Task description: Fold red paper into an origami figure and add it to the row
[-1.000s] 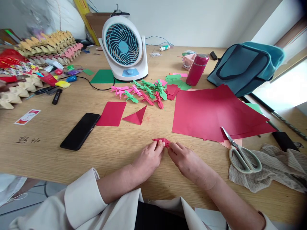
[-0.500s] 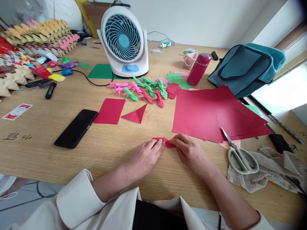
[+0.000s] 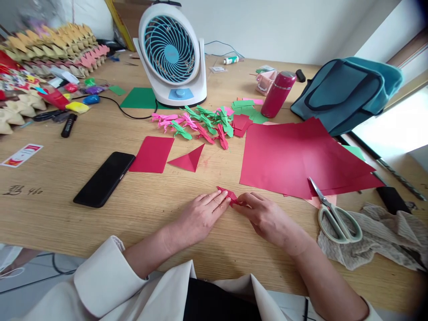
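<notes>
A small folded piece of red paper [image 3: 228, 194] lies on the wooden table in front of me, one pointed end facing away to the left. The fingers of my left hand [image 3: 200, 217], held together, press it against the tabletop from the left. On its right edge, my right hand [image 3: 265, 216] pinches the paper between thumb and bent fingers. The hands partly cover the paper, so its full shape is hidden. Beyond it sit a folded red paper triangle [image 3: 190, 159] and a stack of red paper rectangles [image 3: 152, 154].
Left of the stack lies a black phone [image 3: 104, 179]. Several folded green, pink and red paper figures [image 3: 203, 122] are heaped below a fan [image 3: 174, 53]. On the right are large red sheets [image 3: 294, 156], scissors [image 3: 334, 218], a cloth [image 3: 371, 240], a red flask [image 3: 278, 94] and a teal bag [image 3: 344, 96].
The folded red paper has turned, its left end now pointing further away from me. My right hand has shifted slightly left and nearer to me, and my left fingers have straightened over the paper.
</notes>
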### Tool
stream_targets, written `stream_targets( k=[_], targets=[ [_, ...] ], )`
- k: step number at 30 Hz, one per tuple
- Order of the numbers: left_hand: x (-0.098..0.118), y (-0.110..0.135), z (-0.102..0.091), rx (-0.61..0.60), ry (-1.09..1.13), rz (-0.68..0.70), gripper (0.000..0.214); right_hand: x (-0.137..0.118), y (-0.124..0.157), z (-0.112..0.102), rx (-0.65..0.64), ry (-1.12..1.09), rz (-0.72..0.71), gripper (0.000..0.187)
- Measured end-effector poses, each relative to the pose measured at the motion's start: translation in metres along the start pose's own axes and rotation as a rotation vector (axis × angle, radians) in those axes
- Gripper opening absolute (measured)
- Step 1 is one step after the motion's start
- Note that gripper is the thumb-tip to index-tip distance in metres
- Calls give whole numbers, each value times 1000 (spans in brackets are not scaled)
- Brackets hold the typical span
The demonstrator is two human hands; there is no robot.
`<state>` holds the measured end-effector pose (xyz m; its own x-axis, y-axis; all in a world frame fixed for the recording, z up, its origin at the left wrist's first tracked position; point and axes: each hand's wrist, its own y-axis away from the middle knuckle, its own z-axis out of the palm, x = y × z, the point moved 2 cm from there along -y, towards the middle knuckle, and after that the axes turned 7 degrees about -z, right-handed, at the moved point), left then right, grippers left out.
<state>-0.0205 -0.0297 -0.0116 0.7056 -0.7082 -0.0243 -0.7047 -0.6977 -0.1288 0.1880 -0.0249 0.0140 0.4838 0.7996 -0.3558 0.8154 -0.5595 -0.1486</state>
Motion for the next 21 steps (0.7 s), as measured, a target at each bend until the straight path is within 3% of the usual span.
stream_targets(
  k=[6, 14, 21],
  targets=[
    [-1, -1, -1, 0, -9, 15, 52, -4, -1, 3, -52, 163, -38, 31],
    [5, -6, -8, 5, -26, -25, 44, -2, -1, 2, 48, 79, -6, 32],
    [4, -5, -3, 16, 35, -35, 44, -1, -4, 2, 77, -13, 57, 28]
  ],
)
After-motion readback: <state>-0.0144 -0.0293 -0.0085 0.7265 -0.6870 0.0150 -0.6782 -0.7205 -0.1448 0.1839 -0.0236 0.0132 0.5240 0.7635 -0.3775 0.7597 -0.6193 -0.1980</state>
